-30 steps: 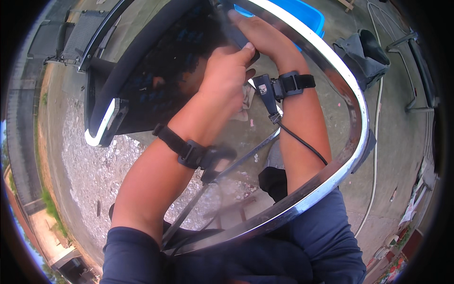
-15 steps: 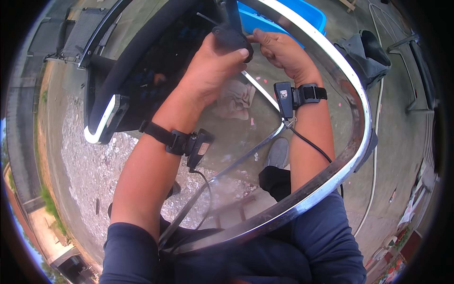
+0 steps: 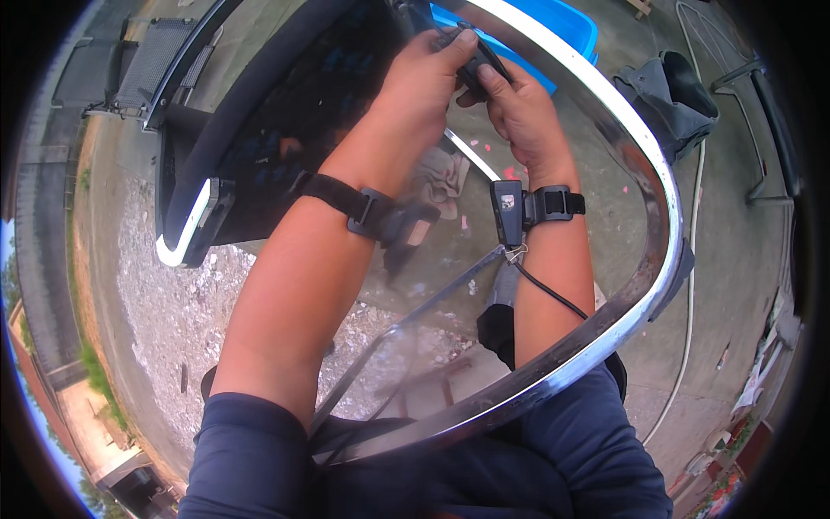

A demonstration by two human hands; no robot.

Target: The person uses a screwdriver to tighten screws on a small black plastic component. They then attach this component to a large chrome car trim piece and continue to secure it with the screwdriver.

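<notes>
A small dark plastic part (image 3: 477, 66) is pinched between my two hands near the top of the view. My left hand (image 3: 424, 85) grips its left end, the thumb lying over the top. On its right side, my right hand (image 3: 526, 108) is closed round the edge with the thumb pressed on it. Fingers cover much of the part, so its exact kind cannot be made out. Around my forearms curves a chrome tube frame (image 3: 635, 130), apparently a chair's. A black mesh panel (image 3: 294, 112) with a padded edge is to the left of my hands.
A blue plastic bin (image 3: 566, 30) stands beyond the frame. To the right are a grey bag-like container (image 3: 670, 99) and a pale hose (image 3: 694, 233). Crumpled cloth (image 3: 443, 180) lies below my hands. Whitish debris (image 3: 164, 294) covers the ground at left.
My left hand has moved up and to the right with the dark part, which is now turned differently. My right hand has shifted from a fingertip touch to a fuller grip.
</notes>
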